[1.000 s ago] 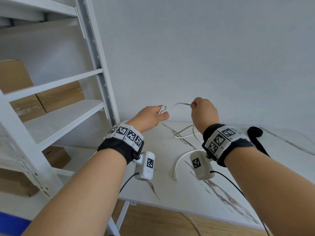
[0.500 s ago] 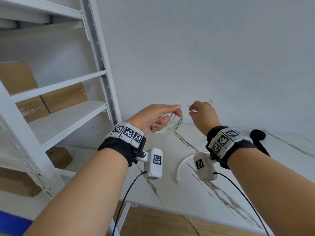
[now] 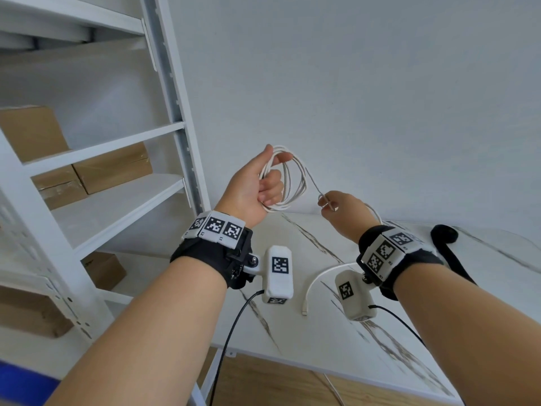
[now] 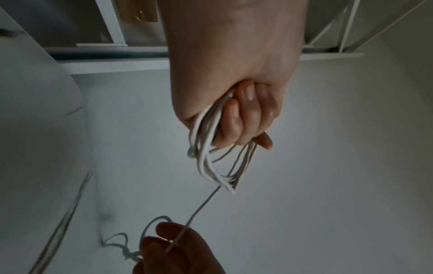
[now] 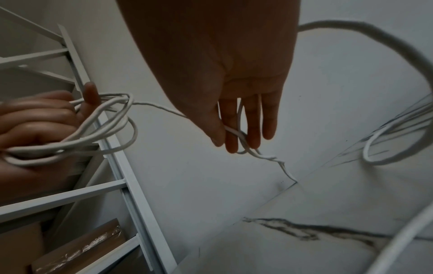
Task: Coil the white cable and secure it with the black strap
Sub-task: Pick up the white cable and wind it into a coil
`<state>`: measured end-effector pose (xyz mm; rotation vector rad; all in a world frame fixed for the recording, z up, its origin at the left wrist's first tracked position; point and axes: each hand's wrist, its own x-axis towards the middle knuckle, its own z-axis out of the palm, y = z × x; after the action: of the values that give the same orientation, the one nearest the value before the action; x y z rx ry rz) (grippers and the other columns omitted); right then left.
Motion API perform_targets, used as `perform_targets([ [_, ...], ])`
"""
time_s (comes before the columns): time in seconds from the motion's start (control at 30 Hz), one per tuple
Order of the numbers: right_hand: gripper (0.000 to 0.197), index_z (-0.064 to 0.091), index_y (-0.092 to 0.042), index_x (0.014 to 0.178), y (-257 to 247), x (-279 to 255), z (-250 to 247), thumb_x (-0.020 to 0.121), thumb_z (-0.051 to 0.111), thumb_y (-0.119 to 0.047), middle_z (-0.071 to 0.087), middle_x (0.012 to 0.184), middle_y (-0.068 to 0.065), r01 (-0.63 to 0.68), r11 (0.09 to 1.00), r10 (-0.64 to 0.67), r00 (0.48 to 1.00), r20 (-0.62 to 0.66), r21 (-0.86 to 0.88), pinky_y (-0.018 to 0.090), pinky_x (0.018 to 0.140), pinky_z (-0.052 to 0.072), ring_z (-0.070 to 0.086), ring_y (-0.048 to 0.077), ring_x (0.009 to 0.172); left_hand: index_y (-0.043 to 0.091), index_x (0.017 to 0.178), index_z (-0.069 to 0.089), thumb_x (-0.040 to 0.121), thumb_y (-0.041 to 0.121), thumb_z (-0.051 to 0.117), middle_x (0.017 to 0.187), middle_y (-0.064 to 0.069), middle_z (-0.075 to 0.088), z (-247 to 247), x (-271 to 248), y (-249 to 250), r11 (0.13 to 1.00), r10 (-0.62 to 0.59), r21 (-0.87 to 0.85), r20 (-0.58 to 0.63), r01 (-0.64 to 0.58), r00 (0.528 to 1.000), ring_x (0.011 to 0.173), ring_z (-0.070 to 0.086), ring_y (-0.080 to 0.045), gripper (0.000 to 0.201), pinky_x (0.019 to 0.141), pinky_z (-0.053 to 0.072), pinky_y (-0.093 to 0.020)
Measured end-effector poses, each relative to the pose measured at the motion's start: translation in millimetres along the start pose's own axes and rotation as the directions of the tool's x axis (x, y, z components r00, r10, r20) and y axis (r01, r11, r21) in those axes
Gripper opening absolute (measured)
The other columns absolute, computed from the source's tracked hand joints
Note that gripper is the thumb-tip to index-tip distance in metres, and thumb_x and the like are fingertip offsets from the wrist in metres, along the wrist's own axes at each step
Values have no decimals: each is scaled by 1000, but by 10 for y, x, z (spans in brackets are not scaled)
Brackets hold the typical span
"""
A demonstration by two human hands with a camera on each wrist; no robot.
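Note:
My left hand is raised above the table and grips several loops of the white cable in its curled fingers. One strand runs down and to the right to my right hand, which pinches it between thumb and fingers. From there the cable drops behind my right wrist; its free end with the plug lies on the marble table. The black strap lies on the table at the far right, beyond my right wrist.
A white metal shelf rack stands close on the left, holding cardboard boxes. A plain wall rises directly behind the table. Black camera cords hang from both wrists. The table's front edge is near, with wooden floor below.
My left hand rose and turned, and the bundle in it now shows as wide loops. My right hand dropped lower and away to the right, drawing out a strand of cable.

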<state>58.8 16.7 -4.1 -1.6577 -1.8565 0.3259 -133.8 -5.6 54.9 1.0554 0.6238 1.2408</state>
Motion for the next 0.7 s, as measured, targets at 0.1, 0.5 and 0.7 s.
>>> perform_targets([
  [0.1,27,58,-24,110,28,16,42,91,45,-11,68,101,0,-5,991,7,1000,13,-136,28,68,45,59,22,83,11,93,63,101,41,41,40,7,22,22,12,-42,991,14,-133,-25,-17,1000,32,18,-7,38,39,13,-21],
  [0.5,31,64,-23,106,69,5,104,92,42,-6,68,109,2,15,980,5,995,102,-199,31,78,49,63,25,94,12,95,62,103,44,35,40,7,24,98,54,-83,942,44,-330,-57,-61,997,30,21,-6,42,36,19,-19],
  [0.7,31,57,-32,103,91,-27,64,87,42,-9,62,97,-6,-60,984,73,995,73,-170,34,80,53,66,25,85,11,97,62,103,43,34,40,6,25,38,51,24,928,80,-361,-45,-91,996,30,21,-6,42,36,19,-18],
])
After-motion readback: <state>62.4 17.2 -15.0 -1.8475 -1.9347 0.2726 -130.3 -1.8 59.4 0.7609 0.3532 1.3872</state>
